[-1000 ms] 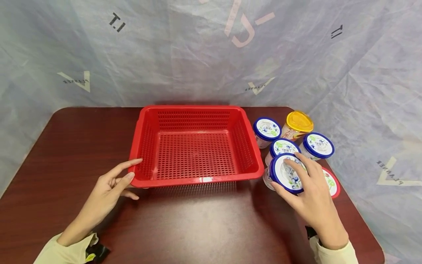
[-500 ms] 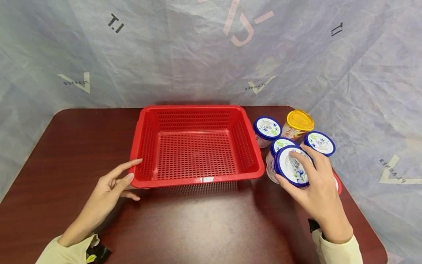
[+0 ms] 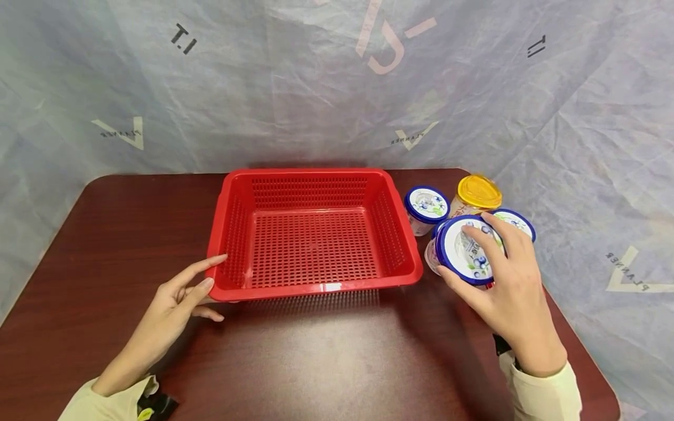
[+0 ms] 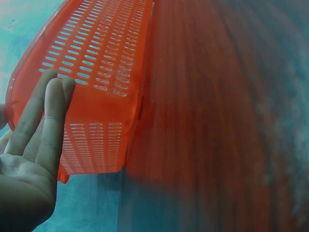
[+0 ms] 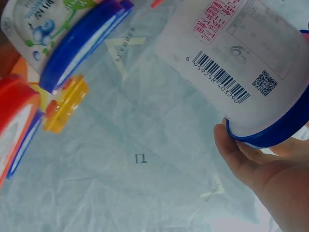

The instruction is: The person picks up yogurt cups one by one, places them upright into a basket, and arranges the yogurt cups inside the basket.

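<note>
In the head view my left hand (image 3: 171,307) pinches the front left corner of a red plastic basket (image 3: 326,287), index finger over the rim and thumb on its edge. The left wrist view shows other fingers straight along the basket's slotted side (image 4: 96,113). With thumb and fingers spread round the blue lid, my right hand (image 3: 508,292) holds a white tub (image 3: 471,251) printed with blueberries. That tub is raised, overlapping the tubs behind it in the head view. A barcode shows on the held tub's wall (image 5: 219,72) in the right wrist view.
A blue-lidded tub (image 3: 427,204) stands by the basket's right side, near a yellow-lidded tub (image 3: 478,193). Another blue-lidded tub (image 3: 515,221) is partly behind my right hand. A red-lidded tub (image 5: 14,121) shows in the right wrist view. Grey cloth (image 3: 316,88) hangs behind the table.
My right hand has lifted the blue-lidded tub up and slightly right, away from where it overlapped the tub's neighbours lower down. My left hand and the basket stay in place.
</note>
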{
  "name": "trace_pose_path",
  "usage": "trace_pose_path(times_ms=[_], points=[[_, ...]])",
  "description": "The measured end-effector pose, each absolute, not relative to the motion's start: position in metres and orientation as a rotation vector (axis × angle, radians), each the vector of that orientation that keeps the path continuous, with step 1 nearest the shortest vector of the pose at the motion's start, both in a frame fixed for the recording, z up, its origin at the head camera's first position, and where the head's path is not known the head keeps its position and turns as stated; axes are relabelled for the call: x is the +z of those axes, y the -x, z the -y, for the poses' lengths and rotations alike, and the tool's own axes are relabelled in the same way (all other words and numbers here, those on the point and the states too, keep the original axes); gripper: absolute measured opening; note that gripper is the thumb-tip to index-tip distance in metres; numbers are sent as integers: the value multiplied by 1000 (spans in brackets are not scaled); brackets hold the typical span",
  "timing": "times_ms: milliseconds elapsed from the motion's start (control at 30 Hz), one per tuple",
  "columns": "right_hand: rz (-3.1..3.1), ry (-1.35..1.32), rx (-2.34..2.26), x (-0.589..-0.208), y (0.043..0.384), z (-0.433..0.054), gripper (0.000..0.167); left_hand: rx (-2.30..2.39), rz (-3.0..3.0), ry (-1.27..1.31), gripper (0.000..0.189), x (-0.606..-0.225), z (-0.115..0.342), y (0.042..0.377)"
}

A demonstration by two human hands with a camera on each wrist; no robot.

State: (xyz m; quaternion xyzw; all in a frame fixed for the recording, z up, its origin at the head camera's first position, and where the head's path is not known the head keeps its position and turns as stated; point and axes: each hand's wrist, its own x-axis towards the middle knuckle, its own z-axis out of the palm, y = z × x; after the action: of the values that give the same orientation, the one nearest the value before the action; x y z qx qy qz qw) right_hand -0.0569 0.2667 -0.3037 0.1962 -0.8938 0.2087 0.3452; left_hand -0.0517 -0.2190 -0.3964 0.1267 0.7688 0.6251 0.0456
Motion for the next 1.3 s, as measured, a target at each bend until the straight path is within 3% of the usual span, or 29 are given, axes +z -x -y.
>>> trace_pose_path(times_ms=[700,1300], points=[[2205,-622,523,-278,68,-248,69,1922,-2370,-423,43,-396,221,52],[2240,-641,532,-279,84,-246,69,1939,-2316,-454,44,-397,221,52]])
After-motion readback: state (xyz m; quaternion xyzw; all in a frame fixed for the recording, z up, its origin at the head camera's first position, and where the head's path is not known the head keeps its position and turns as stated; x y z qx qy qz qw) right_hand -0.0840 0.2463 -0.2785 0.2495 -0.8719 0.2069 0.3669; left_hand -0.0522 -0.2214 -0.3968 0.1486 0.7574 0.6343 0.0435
